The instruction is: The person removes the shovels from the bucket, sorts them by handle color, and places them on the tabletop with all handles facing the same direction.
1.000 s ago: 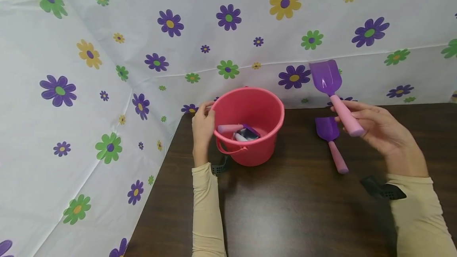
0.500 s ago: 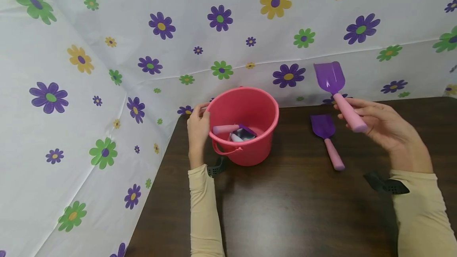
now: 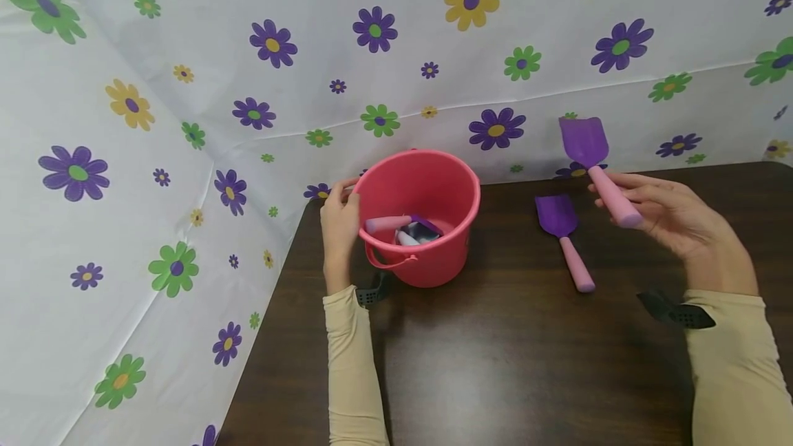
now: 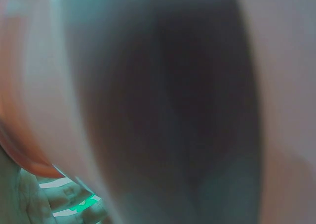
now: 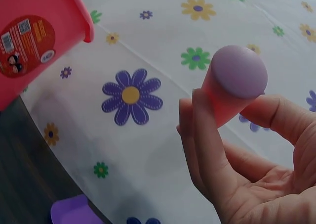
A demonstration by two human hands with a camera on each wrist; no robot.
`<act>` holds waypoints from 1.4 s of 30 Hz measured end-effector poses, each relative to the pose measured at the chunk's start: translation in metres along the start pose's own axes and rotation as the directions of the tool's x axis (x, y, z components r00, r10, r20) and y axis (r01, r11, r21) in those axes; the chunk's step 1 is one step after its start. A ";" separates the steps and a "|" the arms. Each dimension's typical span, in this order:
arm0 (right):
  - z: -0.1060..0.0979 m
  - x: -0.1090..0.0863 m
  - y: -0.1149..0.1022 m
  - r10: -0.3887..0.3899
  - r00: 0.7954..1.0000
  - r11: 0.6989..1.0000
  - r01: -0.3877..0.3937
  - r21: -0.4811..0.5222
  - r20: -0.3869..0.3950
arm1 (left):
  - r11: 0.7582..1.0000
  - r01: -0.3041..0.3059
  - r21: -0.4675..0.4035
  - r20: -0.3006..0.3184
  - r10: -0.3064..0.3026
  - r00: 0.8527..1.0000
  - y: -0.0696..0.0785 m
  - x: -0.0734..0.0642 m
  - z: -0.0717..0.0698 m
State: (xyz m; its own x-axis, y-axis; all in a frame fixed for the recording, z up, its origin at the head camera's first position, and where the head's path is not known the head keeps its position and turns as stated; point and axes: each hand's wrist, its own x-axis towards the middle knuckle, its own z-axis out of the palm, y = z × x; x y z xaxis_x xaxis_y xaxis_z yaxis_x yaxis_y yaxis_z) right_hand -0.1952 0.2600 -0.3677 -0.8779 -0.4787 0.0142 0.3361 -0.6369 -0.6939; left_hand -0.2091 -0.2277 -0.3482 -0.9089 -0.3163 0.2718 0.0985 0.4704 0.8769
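My right hand (image 3: 690, 215) holds a toy shovel up over the table's right side, thumb and fingers pinching its pink handle (image 3: 613, 197). The purple blade (image 3: 585, 141) of this shovel points away from me. In the right wrist view the rounded handle end (image 5: 238, 71) faces the camera. My left hand (image 3: 341, 222) grips the left rim of a pink bucket (image 3: 442, 263). Inside the bucket lie a pink-handled purple tool (image 3: 389, 224) and a dark-bladed piece with a whitish handle (image 3: 420, 231). The left wrist view is mostly blurred, with fingers (image 4: 69, 197) below an orange-looking rim.
Another purple shovel (image 3: 557, 215) with a pink handle lies on the dark wooden table (image 3: 495, 363), between the bucket and my right hand. A white flowered cloth (image 3: 297, 95) hangs behind the table and along its left side. The bucket's handle (image 3: 390, 263) hangs down in front.
The shovel in my right hand has moved right and slightly down, away from the bucket. The head view has shifted a little; my left hand stays at the rim.
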 end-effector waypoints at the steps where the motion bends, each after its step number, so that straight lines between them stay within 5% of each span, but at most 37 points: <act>1: -0.002 0.000 0.000 -0.001 1.000 1.000 0.001 -0.002 0.005 | 1.000 0.001 0.001 0.000 -0.001 1.000 0.000 0.000 0.000; 19: -0.031 -0.006 -0.005 0.058 0.995 0.998 -0.060 -0.033 -0.077 | 1.000 0.004 -0.020 0.003 -0.004 1.000 0.001 -0.001 -0.003; 22: -0.037 -0.007 -0.004 0.057 0.988 0.991 -0.073 -0.114 -0.141 | 1.000 0.006 -0.019 0.002 -0.006 1.000 0.001 -0.001 -0.003; 29: -0.052 -0.013 -0.004 0.063 0.948 0.948 -0.154 -0.277 -0.311 | 1.000 0.009 -0.010 0.004 -0.009 1.000 0.002 -0.001 -0.002; 42: -0.090 -0.025 -0.002 0.050 0.919 0.844 -0.248 -0.476 -0.391 | 1.000 0.000 -0.015 0.000 0.000 1.000 0.003 -0.001 0.001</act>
State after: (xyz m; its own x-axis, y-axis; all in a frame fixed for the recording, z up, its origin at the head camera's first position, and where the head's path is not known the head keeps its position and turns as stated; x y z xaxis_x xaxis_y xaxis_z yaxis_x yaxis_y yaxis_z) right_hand -0.2046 0.3279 -0.4318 -0.9235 -0.2354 -0.3030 0.3391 -0.1310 -0.9316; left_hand -0.2081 -0.2254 -0.3460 -0.9089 -0.3167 0.2715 0.1042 0.4579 0.8829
